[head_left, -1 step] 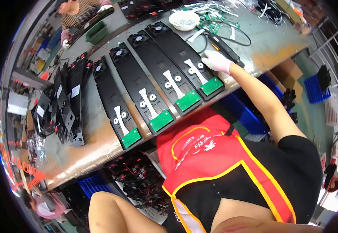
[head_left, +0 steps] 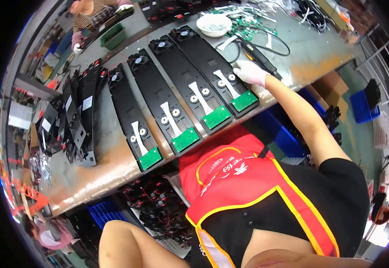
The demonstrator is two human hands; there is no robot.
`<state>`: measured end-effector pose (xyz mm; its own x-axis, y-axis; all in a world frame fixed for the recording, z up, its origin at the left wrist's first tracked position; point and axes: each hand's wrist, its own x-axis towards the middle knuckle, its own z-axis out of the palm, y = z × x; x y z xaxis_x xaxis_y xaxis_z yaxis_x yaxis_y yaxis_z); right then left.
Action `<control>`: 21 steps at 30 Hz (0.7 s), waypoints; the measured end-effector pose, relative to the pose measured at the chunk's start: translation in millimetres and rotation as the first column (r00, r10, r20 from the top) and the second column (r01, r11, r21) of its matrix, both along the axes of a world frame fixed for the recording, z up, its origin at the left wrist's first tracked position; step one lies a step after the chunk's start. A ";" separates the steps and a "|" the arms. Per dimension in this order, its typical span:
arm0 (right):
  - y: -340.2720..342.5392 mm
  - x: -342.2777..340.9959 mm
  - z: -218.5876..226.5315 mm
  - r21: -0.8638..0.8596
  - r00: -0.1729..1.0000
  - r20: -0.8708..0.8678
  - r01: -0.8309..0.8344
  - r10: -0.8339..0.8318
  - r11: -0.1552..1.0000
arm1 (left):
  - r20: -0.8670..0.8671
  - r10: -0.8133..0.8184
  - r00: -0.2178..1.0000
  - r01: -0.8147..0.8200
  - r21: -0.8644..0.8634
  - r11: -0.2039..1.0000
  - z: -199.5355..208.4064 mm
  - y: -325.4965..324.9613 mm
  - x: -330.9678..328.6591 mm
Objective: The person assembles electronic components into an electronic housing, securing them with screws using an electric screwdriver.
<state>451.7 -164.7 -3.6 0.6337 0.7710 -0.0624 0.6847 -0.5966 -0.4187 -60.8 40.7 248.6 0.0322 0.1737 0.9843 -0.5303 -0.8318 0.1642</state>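
Observation:
My right hand [head_left: 250,73], in a white glove, rests at the right edge of the rightmost black panel [head_left: 199,58]. Its fingers are bent together, and whatever they hold, if anything, is hidden. Just beyond it lies a dark electric screwdriver [head_left: 259,57] with a cable. Several long black panels lie side by side, each with a fan [head_left: 184,34] at the far end. At the near ends sit green circuit boards [head_left: 217,117] with white ribbon cables [head_left: 199,97] and round white parts. My left arm [head_left: 136,250] is bent at the lower left; its hand is out of view.
A white bowl of small parts [head_left: 214,25] stands beside piled green boards [head_left: 248,31]. More black panels [head_left: 82,111] lean at the left. Across the table a person [head_left: 94,18] works near a green bin [head_left: 113,37]. Blue crates [head_left: 284,134] sit below the table's front edge.
The whole view has shifted very slightly. My right hand stays by the rightmost panel, and the panels have not moved on the table.

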 end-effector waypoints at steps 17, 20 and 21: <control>2.5 -37.3 2.1 0.406 0.970 -0.192 0.214 -0.146 0.888 | -0.072 0.287 0.955 -0.295 -0.189 0.936 -54.2 -5.4 19.2; 23.9 -61.6 13.3 0.446 0.965 -0.255 0.174 -0.061 0.878 | -0.123 0.299 0.946 -0.320 -0.225 0.920 -63.2 -4.6 20.6; 31.2 -58.3 6.4 0.420 0.952 -0.298 0.200 -0.074 0.885 | -0.161 0.298 0.941 -0.328 -0.213 0.920 -55.0 -7.1 32.9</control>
